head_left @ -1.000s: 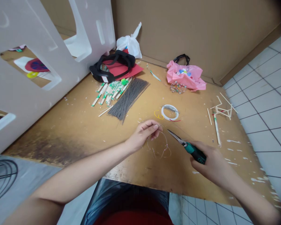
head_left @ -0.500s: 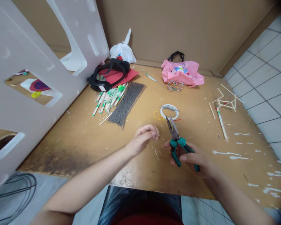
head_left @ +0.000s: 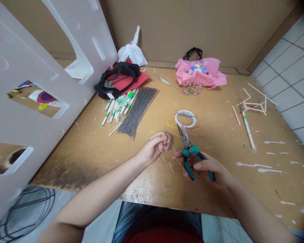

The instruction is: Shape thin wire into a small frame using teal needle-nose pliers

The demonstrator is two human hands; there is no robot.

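My left hand (head_left: 157, 145) is closed in a pinch on a thin, curved wire (head_left: 172, 145) that runs toward the right hand. My right hand (head_left: 210, 168) grips long-nose pliers (head_left: 191, 148) with green and black handles, their jaws slightly parted and pointing away from me. The fingertips of that hand are close to the wire's lower end; whether they touch it I cannot tell. Short wire pieces (head_left: 171, 167) lie on the table below. Beyond the pliers sits a white ring (head_left: 176, 118) with grey wires in it, beside yellow and red wire bits.
A bundle of grey wires (head_left: 139, 111), wrapped chopsticks (head_left: 111, 113) and a black headband-like item (head_left: 98, 88) lie left. Farther back are a white bag (head_left: 133, 54), a pink bag (head_left: 215, 72) and a beaded wire shape (head_left: 191, 88). A stick frame (head_left: 254, 108) stands right; a white plastic panel (head_left: 91, 44) borders the left.
The view has shifted slightly. My left hand's fingers have turned a little, and more of the curved wire shows between the hands. The pliers stay in my right hand.
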